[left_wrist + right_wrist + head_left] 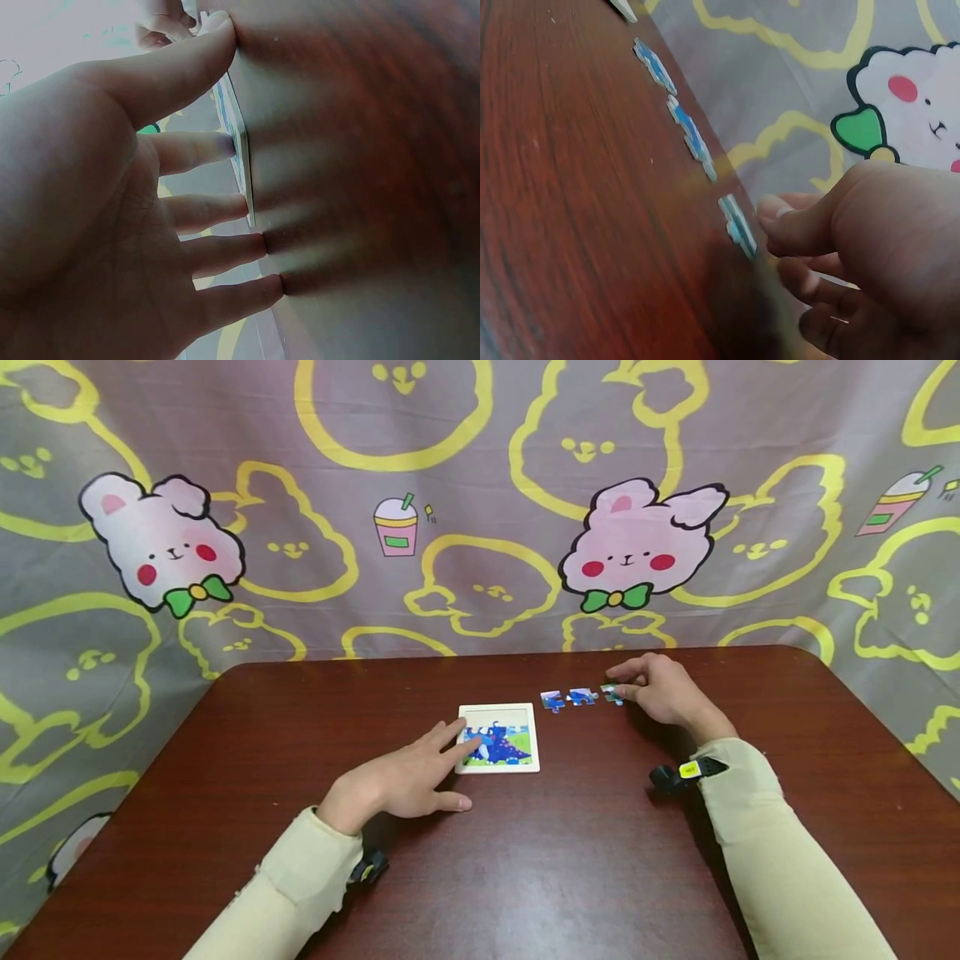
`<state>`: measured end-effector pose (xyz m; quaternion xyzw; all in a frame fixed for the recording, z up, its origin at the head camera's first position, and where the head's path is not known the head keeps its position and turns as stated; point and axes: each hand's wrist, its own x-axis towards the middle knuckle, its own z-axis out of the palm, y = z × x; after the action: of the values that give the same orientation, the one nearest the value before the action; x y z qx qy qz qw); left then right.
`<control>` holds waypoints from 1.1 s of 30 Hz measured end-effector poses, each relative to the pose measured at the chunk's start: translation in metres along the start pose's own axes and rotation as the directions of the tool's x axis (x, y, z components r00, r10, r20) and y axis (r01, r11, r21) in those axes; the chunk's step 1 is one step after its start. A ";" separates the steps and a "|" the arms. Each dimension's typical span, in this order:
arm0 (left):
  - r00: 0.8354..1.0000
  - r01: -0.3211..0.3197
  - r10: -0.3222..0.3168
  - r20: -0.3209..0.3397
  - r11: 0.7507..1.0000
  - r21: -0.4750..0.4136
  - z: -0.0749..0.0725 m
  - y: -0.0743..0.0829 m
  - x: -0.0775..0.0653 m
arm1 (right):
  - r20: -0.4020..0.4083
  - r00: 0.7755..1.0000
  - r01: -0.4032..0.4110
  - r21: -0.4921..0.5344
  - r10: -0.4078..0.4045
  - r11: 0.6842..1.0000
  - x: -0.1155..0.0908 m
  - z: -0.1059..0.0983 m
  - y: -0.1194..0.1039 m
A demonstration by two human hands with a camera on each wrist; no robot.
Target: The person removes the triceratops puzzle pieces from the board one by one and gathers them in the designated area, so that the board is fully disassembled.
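Note:
A white-framed jigsaw tray (pixel 536 739) lies on the table, holding a partly assembled picture of a blue dinosaur; the upper strip shows bare backing. My left hand (pixel 408 777) spreads its fingers at the tray's left side, two fingertips resting on it. In the left wrist view, the other fingertips (pixel 274 286) touch the tabletop. Right of the tray, three loose jigsaw pieces lie in a row: a left piece (pixel 552 701), a middle piece (pixel 581 697) and a right piece (pixel 738 226). My right hand (pixel 663 692) hovers beside the right piece, fingers loosely bent, thumb close to its edge.
The dark reddish-brown wooden table (pixel 570 860) has rounded far corners. A grey curtain (pixel 480 502) with yellow outlines and rabbit faces hangs directly behind its far edge. Each wrist wears a small black camera, the right one (pixel 671 778) above the tabletop.

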<state>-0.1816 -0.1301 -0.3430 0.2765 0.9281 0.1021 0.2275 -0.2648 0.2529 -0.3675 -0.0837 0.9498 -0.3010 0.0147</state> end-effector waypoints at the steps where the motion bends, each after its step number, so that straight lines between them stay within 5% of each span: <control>1: 1.000 0.000 0.000 0.000 1.000 -0.001 0.000 0.000 0.000 | -0.006 1.000 -0.005 0.004 0.005 1.000 0.000 0.000 -0.002; 13: 1.000 -0.003 0.003 0.000 1.000 0.001 0.000 0.000 0.000 | -0.037 0.999 0.026 0.066 -0.024 0.997 0.000 0.003 -0.035; 33: 1.000 0.017 -0.017 0.009 1.000 0.002 -0.002 0.001 -0.004 | -0.030 0.987 0.162 0.124 -0.159 0.979 -0.002 0.038 -0.083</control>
<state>-0.1795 -0.1316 -0.3397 0.2693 0.9294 0.0980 0.2324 -0.2473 0.1650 -0.3508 -0.1560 0.9192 -0.3613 -0.0141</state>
